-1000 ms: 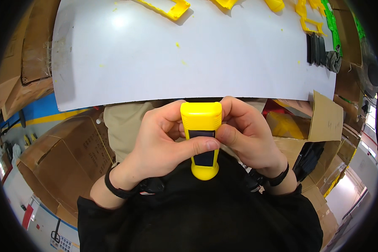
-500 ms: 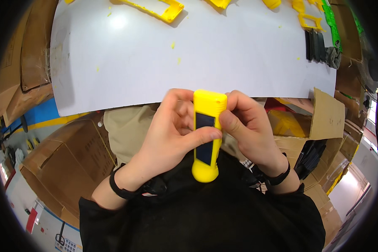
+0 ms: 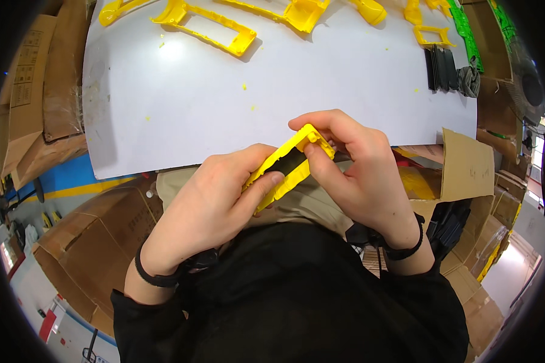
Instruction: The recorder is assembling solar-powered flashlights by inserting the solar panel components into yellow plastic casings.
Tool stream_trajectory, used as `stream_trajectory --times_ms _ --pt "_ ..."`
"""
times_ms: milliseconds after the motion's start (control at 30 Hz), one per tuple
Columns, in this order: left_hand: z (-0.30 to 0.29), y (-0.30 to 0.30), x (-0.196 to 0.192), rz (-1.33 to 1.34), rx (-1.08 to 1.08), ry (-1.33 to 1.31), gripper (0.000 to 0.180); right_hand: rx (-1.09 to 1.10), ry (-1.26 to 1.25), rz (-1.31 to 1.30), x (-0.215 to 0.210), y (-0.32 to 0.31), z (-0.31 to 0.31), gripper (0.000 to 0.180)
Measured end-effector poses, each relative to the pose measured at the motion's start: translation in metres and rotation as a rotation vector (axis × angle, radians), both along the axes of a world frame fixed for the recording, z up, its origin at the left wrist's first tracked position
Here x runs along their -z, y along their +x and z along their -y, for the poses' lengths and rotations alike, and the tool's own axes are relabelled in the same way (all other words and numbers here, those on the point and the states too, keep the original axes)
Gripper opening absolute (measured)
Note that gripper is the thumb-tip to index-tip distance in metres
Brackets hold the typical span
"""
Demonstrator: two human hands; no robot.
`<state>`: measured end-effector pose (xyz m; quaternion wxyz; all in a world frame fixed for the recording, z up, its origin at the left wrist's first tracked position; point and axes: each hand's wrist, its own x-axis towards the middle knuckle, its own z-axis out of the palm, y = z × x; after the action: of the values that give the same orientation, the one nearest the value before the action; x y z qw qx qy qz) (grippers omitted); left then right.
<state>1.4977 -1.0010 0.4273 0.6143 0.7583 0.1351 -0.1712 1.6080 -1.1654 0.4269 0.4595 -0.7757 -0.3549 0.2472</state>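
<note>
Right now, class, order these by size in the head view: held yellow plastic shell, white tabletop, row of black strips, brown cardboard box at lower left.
1. White tabletop
2. Brown cardboard box
3. Yellow plastic shell, partly covered
4. Row of black strips, farther from the camera

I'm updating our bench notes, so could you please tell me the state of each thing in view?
Held shell: tilted, hollow side showing
Left hand: closed on its near end
Right hand: pinching its far end
Yellow parts: lying on table
Black strips: side by side
Right carton: open, flap raised
</note>
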Motion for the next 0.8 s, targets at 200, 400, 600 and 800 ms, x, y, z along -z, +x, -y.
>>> stream_trajectory --times_ms 200,400,600,800 --pt "0.018 -0.005 -0.008 -0.006 -0.079 0.009 0.012 0.031 0.076 0.052 -0.008 -0.008 0.010 0.020" --pt "0.012 -0.002 -0.008 0.201 0.170 0.330 0.017 -0.085 -0.016 0.002 -0.014 -0.006 0.021 0.021" --pt "-0.009 0.004 -0.014 1.048 -0.255 1.155 0.033 0.416 0.399 -0.437 0.002 -0.013 0.019 0.016" --pt "0.037 -0.011 0.014 0.468 -0.447 -0.005 0.030 0.398 0.495 -0.657 0.010 -0.047 -0.009 0.025"
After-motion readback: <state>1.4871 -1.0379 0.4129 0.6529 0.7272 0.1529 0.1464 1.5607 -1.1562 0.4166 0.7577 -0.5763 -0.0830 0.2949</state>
